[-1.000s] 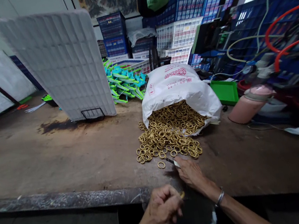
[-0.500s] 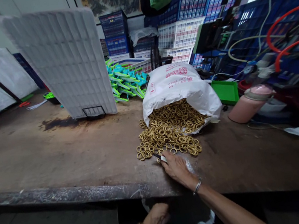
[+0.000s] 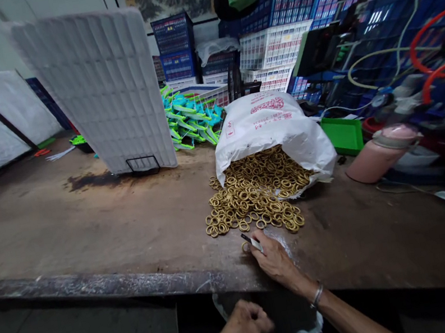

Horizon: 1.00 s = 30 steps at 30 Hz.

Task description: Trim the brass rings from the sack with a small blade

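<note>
My right hand rests over the table just in front of the heap of rings and is closed on a small knife-like tool with a pale handle and a dark tip. A single brass-coloured ring lies at the tool's tip, apart from the heap of rings. That heap spills out of the mouth of a white woven sack with red print. Below the table's front edge, my left hand is curled with its fingers closed; what they hold, if anything, is hidden.
A white ribbed panel stands upright on the wooden table. Green and turquoise pieces are piled behind it. A green tray and a pink bottle are right of the sack. Stacked crates fill the back.
My right hand has drawn back slightly from the heap with the tool, and a ring now lies apart by its tip. My left hand has moved a little right. The view has shifted slightly.
</note>
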Motion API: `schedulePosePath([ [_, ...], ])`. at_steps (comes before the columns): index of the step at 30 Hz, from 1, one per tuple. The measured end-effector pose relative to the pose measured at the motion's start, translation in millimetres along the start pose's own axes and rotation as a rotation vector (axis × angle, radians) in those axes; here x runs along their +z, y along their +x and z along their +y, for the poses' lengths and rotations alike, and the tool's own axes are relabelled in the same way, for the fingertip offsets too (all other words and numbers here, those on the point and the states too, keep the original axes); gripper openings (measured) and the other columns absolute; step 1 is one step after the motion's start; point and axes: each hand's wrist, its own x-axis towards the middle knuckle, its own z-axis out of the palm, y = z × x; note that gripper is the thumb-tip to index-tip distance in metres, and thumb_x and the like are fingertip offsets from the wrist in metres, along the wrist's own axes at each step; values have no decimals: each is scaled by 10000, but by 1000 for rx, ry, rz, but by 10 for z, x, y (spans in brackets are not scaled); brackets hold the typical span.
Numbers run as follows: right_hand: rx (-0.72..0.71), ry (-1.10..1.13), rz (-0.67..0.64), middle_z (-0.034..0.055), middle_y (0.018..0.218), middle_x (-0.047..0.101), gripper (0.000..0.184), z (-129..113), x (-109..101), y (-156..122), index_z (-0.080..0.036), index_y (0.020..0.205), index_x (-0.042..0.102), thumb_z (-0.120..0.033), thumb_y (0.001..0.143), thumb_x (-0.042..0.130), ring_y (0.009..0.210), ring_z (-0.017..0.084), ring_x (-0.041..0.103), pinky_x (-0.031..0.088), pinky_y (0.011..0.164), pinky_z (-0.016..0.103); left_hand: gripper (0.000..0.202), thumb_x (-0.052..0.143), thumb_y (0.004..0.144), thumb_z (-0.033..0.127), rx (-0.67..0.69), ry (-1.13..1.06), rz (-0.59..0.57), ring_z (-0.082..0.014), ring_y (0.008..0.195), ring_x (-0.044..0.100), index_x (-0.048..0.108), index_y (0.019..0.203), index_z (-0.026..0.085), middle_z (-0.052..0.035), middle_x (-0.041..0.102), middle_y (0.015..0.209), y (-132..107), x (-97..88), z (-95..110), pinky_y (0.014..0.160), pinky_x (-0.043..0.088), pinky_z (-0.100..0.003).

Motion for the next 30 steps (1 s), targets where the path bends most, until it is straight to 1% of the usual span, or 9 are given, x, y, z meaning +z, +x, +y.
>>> schedulePosePath([
  [3, -22, 49, -9, -18, 635, 514, 84, -11, -24, -118, -212, 779, 440, -166, 759, 373, 561, 129, 480, 303, 534, 224, 177, 614, 661, 295, 125, 70, -109, -95, 515, 513, 578, 580, 142, 17, 557, 541, -158, 1, 228, 484, 373, -189],
  [7, -42, 105, -33, -6, 683, 530, 122, -80, -61, -234, -213, 810, 438, -142, 740, 367, 595, 135, 503, 338, 562, 229, 312, 503, 719, 469, 156, -47, 244, -62, 362, 421, 510, 839, 181, 46, 518, 552, -119, -30, 476, 343, 318, -163],
  [9, -49, 129, -38, 0, 692, 537, 130, -124, -72, -260, -212, 812, 440, -137, 735, 367, 609, 141, 511, 348, 567, 233, 417, 500, 716, 501, 196, -63, 290, -58, 350, 406, 461, 987, 186, 49, 524, 557, -30, -52, 520, 329, 312, -154],
  [11, -49, 155, -38, 3, 688, 543, 117, -166, -81, -267, -210, 811, 444, -147, 740, 376, 614, 144, 516, 355, 571, 237, 431, 495, 725, 505, 229, -89, 243, -50, 343, 389, 463, 994, 169, 47, 522, 547, 53, -60, 523, 329, 308, -150],
  [15, -24, 257, -52, -4, 680, 542, 54, -233, -113, -250, -207, 788, 453, -218, 776, 401, 620, 134, 512, 366, 580, 229, 340, 491, 741, 490, 265, -182, 196, -24, 328, 331, 501, 754, 151, 59, 468, 499, 132, -32, 509, 330, 267, -143],
  [20, 74, 410, -103, -39, 594, 474, 205, -269, -154, -196, -202, 696, 446, -336, 826, 363, 562, 106, 458, 340, 526, 208, 344, 536, 719, 466, 278, -66, 240, -28, 331, 354, 497, 598, 146, 58, 447, 428, 130, -8, 559, 364, 275, -156],
  [23, 128, 450, -131, -49, 557, 441, 240, -284, -163, -160, -194, 628, 429, -341, 810, 378, 542, 98, 429, 324, 510, 205, 340, 534, 727, 459, 275, -80, 196, -36, 335, 367, 504, 604, 144, 56, 448, 410, 140, -26, 563, 376, 287, -164],
  [26, 157, 488, -166, -50, 541, 450, 221, -302, -166, -131, -189, 626, 437, -324, 794, 388, 533, 96, 425, 326, 509, 205, 334, 514, 740, 469, 230, -230, 105, -37, 356, 390, 499, 676, 142, 32, 511, 514, 159, -51, 529, 369, 305, -165],
  [30, 174, 517, -183, -43, 560, 485, 201, -288, -147, -99, -184, 661, 465, -302, 793, 368, 548, 99, 451, 342, 531, 207, 305, 536, 739, 446, 226, -360, 65, -34, 395, 406, 473, 728, 148, 19, 531, 606, 177, -65, 486, 368, 319, -155],
])
